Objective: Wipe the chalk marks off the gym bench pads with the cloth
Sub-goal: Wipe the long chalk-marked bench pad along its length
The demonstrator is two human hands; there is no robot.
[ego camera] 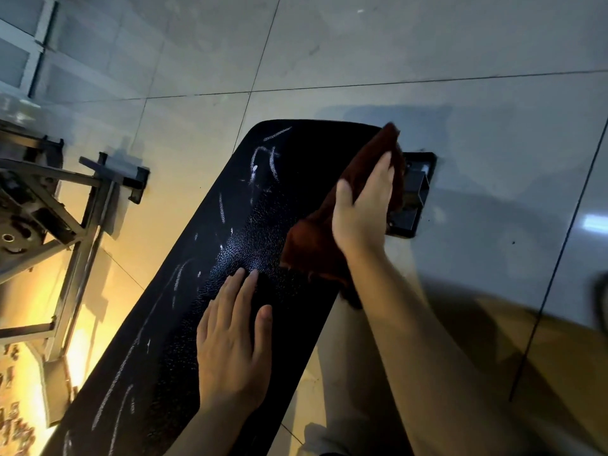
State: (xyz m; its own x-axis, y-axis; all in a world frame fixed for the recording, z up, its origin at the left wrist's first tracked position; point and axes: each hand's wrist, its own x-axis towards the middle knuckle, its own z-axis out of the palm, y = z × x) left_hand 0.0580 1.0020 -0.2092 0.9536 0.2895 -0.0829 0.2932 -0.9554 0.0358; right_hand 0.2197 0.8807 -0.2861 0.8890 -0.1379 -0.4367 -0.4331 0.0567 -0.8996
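Note:
A long black textured bench pad point(184, 324) runs from the lower left up to the middle. White chalk marks point(266, 159) streak its far end and its left side. A dark red-brown cloth point(312, 245) lies over the pad's right edge near the far end. My right hand point(362, 205) presses on the cloth with straight fingers, thumb spread to the left. My left hand point(233, 343) lies flat on the pad, fingers straight, holding nothing.
The bench's black metal foot point(414, 192) shows on the floor past the pad's right edge. A metal equipment frame point(65, 205) stands at the left. Large glossy floor tiles point(394, 54) surround the bench.

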